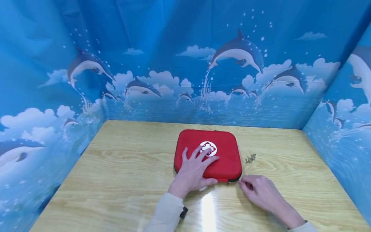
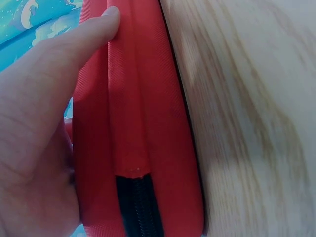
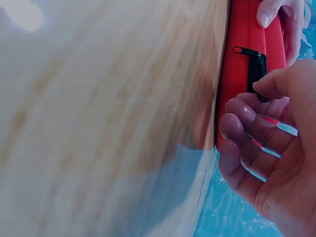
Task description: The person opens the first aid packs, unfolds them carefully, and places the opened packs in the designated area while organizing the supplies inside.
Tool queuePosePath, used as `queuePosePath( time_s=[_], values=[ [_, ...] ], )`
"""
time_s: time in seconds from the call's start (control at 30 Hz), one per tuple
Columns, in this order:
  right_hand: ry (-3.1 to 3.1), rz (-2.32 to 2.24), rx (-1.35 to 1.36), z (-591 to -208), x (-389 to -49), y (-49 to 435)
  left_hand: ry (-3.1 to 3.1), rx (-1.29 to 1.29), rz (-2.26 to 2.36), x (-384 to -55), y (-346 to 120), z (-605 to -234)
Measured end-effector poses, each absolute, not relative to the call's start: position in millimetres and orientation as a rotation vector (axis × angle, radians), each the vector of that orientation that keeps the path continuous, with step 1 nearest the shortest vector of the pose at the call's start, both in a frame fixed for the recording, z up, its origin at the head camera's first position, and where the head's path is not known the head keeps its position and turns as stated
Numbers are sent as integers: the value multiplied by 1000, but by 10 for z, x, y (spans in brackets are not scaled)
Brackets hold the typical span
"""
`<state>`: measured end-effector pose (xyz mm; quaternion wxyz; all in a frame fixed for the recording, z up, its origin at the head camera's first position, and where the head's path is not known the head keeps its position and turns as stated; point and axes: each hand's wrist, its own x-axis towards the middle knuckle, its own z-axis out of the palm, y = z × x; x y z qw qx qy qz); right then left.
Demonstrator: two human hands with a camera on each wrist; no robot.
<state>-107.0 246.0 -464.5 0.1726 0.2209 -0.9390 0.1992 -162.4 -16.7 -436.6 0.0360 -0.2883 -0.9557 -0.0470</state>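
Prob. light, firm first-aid case, best held by sides; L hand spread atop, zip pull pinched by R hand.

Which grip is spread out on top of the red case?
The left grip: its fingers fan out over the red case and partly cover the white badge. The right grip is curled, pinching at the black zipper.

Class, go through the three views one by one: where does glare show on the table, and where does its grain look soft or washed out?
Head: a bright glare streak on the table, in front of the red case; right wrist: a white patch at top left, grain blurred, right hand crisper; left wrist: grain paler toward upper right.
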Motion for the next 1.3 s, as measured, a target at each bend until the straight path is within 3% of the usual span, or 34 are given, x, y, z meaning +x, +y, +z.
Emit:
queuePosePath(
  time_s=[1.3],
  values=[
    [-2488,657,680,-4620,-1335,2726,-2916,-897,-189,-1634,-167,-4393]
  ],
)
